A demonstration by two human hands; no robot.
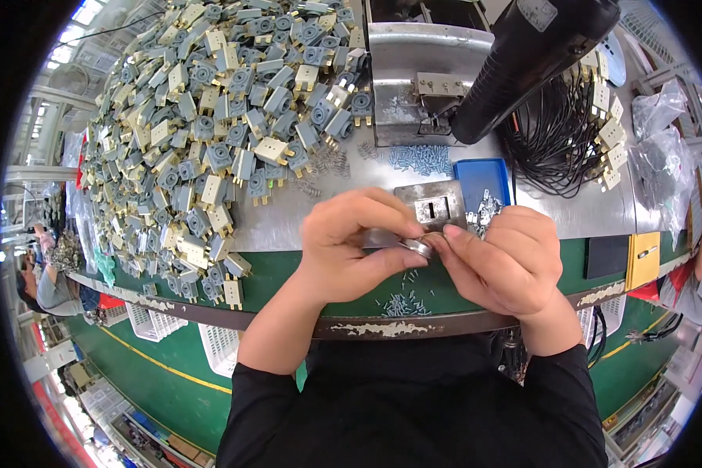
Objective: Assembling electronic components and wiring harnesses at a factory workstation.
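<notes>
- Your left hand was partly curled, its thumb and forefinger pinching a small round silvery piece.
- That piece was in front of you, just nearer than the slotted metal block.
- Your right hand was curled, thumb and forefinger close beside the piece; whether they gripped it, I couldn't tell.
- Bluish screws lay beyond the block, a blue tray to its right.
- Grey and cream plugs were heaped leftward.

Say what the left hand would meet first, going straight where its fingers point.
Probably the right hand, whose fingertips lie just beyond the round metal piece; depth there is unclear.
</notes>
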